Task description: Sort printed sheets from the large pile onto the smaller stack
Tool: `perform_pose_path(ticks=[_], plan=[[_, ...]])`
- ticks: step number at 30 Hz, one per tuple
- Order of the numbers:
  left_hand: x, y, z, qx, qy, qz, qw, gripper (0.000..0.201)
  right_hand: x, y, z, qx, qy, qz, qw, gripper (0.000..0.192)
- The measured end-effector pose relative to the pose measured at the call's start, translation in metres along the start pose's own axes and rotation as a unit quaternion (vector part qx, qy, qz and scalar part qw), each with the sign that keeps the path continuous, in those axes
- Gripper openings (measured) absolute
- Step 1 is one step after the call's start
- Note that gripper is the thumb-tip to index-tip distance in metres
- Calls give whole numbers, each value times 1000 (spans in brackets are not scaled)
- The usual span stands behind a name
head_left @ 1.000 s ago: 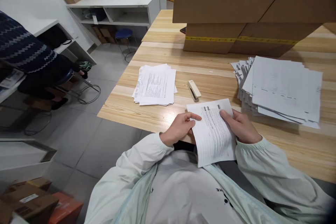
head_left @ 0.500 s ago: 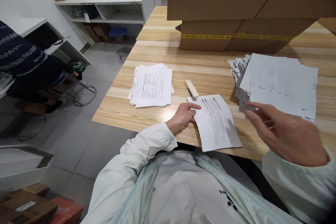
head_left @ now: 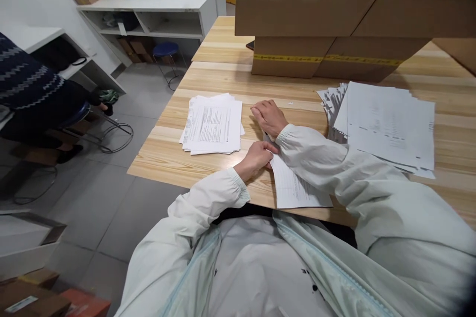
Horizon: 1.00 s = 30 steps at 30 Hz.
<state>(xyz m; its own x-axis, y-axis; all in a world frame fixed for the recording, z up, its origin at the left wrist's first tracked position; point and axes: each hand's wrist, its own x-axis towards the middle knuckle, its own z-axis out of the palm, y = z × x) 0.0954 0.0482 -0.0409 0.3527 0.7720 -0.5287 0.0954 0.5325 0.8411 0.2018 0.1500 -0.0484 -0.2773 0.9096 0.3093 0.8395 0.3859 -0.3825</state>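
Paper, white and printed, is pinched at eleven o'clock by the bare left hand; the right hand's grip is indiscernible.

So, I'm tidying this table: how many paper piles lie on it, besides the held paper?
2: a low pile at left, beyond the left hand, and a taller pile right of the right sleeve. The boxes may hide more.
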Motion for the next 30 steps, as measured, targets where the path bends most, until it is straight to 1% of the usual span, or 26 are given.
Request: perform_pose_path(ticks=[2, 6, 10, 16, 19, 21, 23, 24, 26, 27, 28, 29, 30], plan=[[2, 0, -2, -13, -3, 5, 1000, 24, -1, 6, 6, -1, -1, -1, 1000, 38], [6, -2, -6, -36, -16, 15, 999, 22, -4, 11, 11, 3, 0, -2, 1000, 37], [8, -5, -9, -44, -28, 15, 999, 20, -7, 11, 18, -1, -1, 26, 1000, 37], [10, -5, -9, -47, -28, 22, 998, 22, -15, 5, 23, -26, 51, 44, 997, 37], [7, -3, -7, -42, -19, 23, 999, 22, -9, -2, 17, -32, 44, 47, 997, 37], [-1, -3, -8, -42, -9, 24, 999, 21, -5, -8, 2, -25, 39, 42, 998, 38], [-17, -6, -14, -44, -2, 25, 999, 20, -10, -12, -25, 2, 54, 16, 998, 42], [-28, -8, -20, -44, -2, 29, 999, 20, -18, -13, -42, 25, 69, 0, 997, 44], [-55, -16, -36, -38, 6, 62, 997, 17, -47, -16, -77, 84, 103, -16, 991, 45], [-69, -20, -45, -35, 22, 93, 995, 14, -68, -18, -92, 119, 117, 1, 986, 45], [-83, -25, -54, -26, 58, 136, 989, 11, -92, -20, -102, 157, 128, 36, 979, 45], [-96, -30, -62, -21, 92, 174, 980, 9, -118, -25, -108, 196, 133, 75, 969, 45], [-106, -33, -68, -21, 115, 194, 974, 7, -142, -30, -108, 239, 125, 109, 957, 47]])
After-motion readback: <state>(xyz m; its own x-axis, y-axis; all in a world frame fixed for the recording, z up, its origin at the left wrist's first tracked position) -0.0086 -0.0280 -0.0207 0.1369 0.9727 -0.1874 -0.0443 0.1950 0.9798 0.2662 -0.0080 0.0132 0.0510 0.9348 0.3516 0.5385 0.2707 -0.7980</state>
